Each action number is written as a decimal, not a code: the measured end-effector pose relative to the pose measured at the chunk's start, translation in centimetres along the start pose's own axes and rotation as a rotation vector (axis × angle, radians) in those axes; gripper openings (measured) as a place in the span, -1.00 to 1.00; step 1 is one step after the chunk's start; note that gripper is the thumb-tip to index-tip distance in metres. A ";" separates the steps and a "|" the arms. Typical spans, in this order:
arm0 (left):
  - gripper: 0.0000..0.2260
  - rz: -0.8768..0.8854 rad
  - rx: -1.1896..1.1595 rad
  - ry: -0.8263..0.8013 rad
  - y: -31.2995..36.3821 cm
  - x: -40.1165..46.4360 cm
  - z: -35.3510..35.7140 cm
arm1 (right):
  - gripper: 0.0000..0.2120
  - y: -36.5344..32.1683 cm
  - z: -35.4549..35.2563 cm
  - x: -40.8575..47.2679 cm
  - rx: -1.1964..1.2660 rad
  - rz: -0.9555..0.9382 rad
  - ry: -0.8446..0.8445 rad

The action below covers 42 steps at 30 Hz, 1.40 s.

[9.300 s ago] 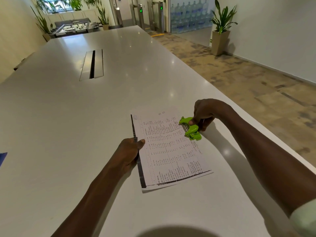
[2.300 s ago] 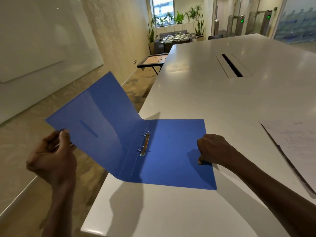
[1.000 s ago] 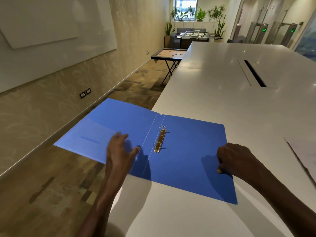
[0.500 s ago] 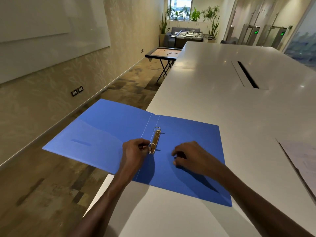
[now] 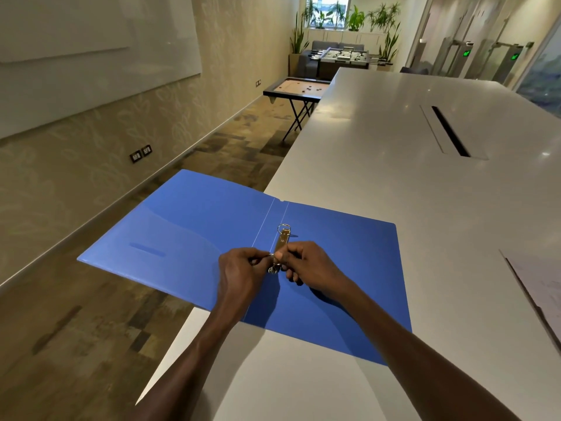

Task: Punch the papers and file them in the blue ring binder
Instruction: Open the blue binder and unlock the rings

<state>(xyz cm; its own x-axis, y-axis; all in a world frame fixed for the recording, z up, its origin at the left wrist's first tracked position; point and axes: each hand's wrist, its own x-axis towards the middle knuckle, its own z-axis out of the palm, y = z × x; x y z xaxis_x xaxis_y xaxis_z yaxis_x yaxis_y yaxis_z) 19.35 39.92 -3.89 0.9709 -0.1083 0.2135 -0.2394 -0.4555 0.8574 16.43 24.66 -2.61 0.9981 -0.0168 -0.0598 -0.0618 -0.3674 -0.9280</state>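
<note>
Head view: blue binder lies open on the white tabletop, its left cover overhanging the edge. Left hand and right hand both pinch the near metal ring. Papers lie well to the right.

Blue ring binder, white table

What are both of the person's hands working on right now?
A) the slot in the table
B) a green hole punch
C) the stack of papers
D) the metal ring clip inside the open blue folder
D: the left hand and right hand both pinch the near ring of the metal ring clip in the open blue ring binder, while the papers lie untouched at the right edge.
</note>
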 end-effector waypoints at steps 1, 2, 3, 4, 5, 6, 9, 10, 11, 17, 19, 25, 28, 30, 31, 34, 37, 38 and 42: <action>-0.95 -0.011 0.001 -0.001 0.0 0.0 0.0 | -0.75 0.2 -0.2 0.1 0.021 0.000 -0.016; -0.95 -0.024 -0.002 -0.005 0.1 0.0 0.0 | -0.76 0.4 -0.3 0.3 0.051 0.004 -0.023; -0.94 -0.038 -0.007 -0.012 0.1 0.1 0.0 | -0.77 0.6 -0.3 0.4 0.083 0.008 -0.024; -0.92 -0.058 -0.016 -0.020 0.1 0.2 -0.1 | -0.78 0.8 -0.3 0.5 0.110 0.010 -0.024; -0.91 -0.078 -0.026 -0.025 0.1 0.2 -0.1 | -0.79 0.9 -0.3 0.6 0.123 0.010 -0.023; -0.91 -0.093 -0.033 -0.028 0.1 0.3 -0.1 | -0.80 1.1 -0.3 0.6 0.129 0.006 -0.024; -0.92 -0.110 -0.034 -0.025 0.2 0.3 -0.1 | -0.82 1.4 -0.5 0.9 0.150 -0.001 -0.035; -0.92 -0.115 -0.034 -0.025 0.2 0.3 -0.1 | -0.82 1.4 -0.6 0.9 0.154 -0.003 -0.042; -0.91 -0.122 -0.035 -0.026 0.2 0.3 -0.1 | -0.82 1.4 -0.6 0.9 0.153 -0.005 -0.050; -0.92 -0.173 -0.050 -0.023 0.3 0.4 0.0 | -0.82 1.5 -0.8 1.0 0.164 -0.012 -0.072; -0.93 -0.198 -0.053 -0.016 0.3 0.5 0.0 | -0.82 1.7 -1.0 0.9 0.178 -0.014 -0.086; -0.91 -0.239 -0.060 -0.081 0.0 1.2 -0.6 | -0.81 1.8 -1.4 0.9 0.192 -0.014 -0.115; -0.91 -0.216 -0.060 -0.069 0.1 0.9 -0.6 | -0.81 1.9 -1.3 0.9 0.202 -0.022 -0.111; -0.91 -0.191 -0.059 -0.057 0.2 0.7 -0.5 | -0.81 1.9 -1.2 0.8 0.203 -0.026 -0.104; -0.91 -0.183 -0.062 -0.054 0.2 0.7 -0.5 | -0.82 1.9 -1.2 0.8 0.200 -0.028 -0.100; -0.88 -0.171 -0.046 -0.040 0.3 0.5 -0.5 | -0.83 1.9 -1.3 0.8 0.185 -0.018 -0.085; -0.88 -0.155 -0.025 -0.046 0.5 0.4 -0.5 | -0.83 1.7 -1.4 0.7 0.186 -0.003 -0.091; -0.89 -0.153 -0.018 -0.058 0.6 0.4 -0.6 | -0.83 1.6 -1.5 0.7 0.188 0.002 -0.098; -0.88 -0.182 0.006 -0.155 0.7 0.8 -1.2 | -0.84 1.1 -2.0 0.2 0.204 0.036 -0.125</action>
<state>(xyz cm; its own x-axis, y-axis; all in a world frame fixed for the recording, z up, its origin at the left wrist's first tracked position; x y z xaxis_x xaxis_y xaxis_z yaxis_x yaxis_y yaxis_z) 19.97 40.59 -2.58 0.9873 -0.1580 -0.0196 -0.0603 -0.4851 0.8724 16.53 22.43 -2.94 0.9874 0.0938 -0.1274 -0.1099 -0.1725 -0.9789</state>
